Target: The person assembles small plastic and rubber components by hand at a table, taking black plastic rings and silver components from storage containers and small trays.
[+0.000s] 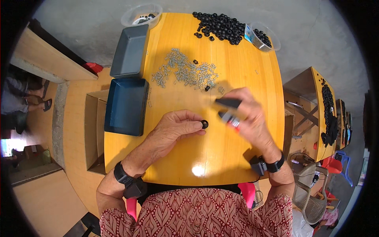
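Between the fingertips of my left hand [169, 128] is a small round black plastic piece [205, 124] with a hole showing in it. My right hand [252, 120], blurred by motion, is closed around a black handheld tool [228, 103] with a pale and red part; its exact kind is smeared. The tool is just right of the black piece, apart from it. Beyond both hands lies a spread of small silvery metal parts [185, 71], with a few black pieces among them, one being this black piece [207, 88].
A heap of round black pieces [223, 27] lies at the table's far edge, beside a clear tub [272, 43] of more. Two dark trays [146, 106] line the left edge, with another clear tub [128, 17] behind. The yellow table [173, 170] ends close to my body.
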Available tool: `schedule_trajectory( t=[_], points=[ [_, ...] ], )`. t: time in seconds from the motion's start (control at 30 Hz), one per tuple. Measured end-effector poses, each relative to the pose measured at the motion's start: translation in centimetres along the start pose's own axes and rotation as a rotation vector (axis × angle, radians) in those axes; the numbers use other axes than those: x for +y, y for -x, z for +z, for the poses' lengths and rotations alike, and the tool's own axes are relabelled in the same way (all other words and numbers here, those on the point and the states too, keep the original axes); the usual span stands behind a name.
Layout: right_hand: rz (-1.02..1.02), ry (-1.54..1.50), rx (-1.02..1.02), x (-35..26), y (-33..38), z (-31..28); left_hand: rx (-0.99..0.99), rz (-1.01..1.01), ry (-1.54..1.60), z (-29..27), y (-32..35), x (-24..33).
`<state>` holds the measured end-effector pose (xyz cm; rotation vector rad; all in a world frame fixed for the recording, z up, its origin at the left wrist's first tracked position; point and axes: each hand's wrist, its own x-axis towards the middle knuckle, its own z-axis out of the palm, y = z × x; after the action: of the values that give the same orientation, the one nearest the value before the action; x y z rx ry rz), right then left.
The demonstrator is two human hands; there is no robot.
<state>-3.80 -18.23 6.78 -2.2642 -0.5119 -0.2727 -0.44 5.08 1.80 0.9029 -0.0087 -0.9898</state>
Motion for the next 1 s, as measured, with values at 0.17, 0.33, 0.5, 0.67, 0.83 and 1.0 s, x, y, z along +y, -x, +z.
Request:
schedule_trajectory(
  t=[0.17,0.33,0.5,0.67,0.83,1.0],
  points=[
    [0.327,-0.093,0.17,4.9,-0.7,-1.9,0.0,0.01,0.073,0.3,1.2,0.9],
    [0.259,-0.107,0.079,3.6,-2.4,-0.4,-0.077,0.036,0.009,0.1,2.5,0.5],
    [-0.034,0.164,-0.126,1.3,-4.2,2.6,-0.107,0.016,-0.058,0.5,3.3,0.6],
    [-0.29,0.15,-0.157,-0.4,-4.2,5.4,-0.02,0.07,-0.105,-0.2,4.7,0.6],
    [-0.077,0.331,0.065,4.0,-3.0,0.4,0.011,0.074,-0.027,-1.1,4.6,0.5],
    [0.406,0.51,0.356,12.3,-0.7,-7.2,-0.017,0.033,-0.025,0.0,3.1,0.8]
  ],
)
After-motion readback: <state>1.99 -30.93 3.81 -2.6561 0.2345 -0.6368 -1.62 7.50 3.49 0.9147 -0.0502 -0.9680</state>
